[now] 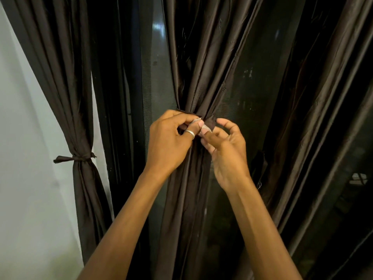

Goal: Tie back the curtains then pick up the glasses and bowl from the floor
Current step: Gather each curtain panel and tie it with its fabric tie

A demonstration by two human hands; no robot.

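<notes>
The middle curtain [201, 77] hung gathered before the window, bunched at mid-height by a dark fabric strip [211, 120]. The left hand [169, 142], with a ring [190, 134] on its thumb, pinched the strip against the folds. The right hand [224, 150] pinched the strip's loose end between thumb and forefinger, its other fingers loosely curled. Beside the wall [24, 138], the left curtain [80, 118] was tied by its own band [74, 158].

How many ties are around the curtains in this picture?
2. One tie is knotted around the left curtain. The other tie wraps the middle curtain, where the left hand and right hand pinch it. Others may be hidden.
</notes>
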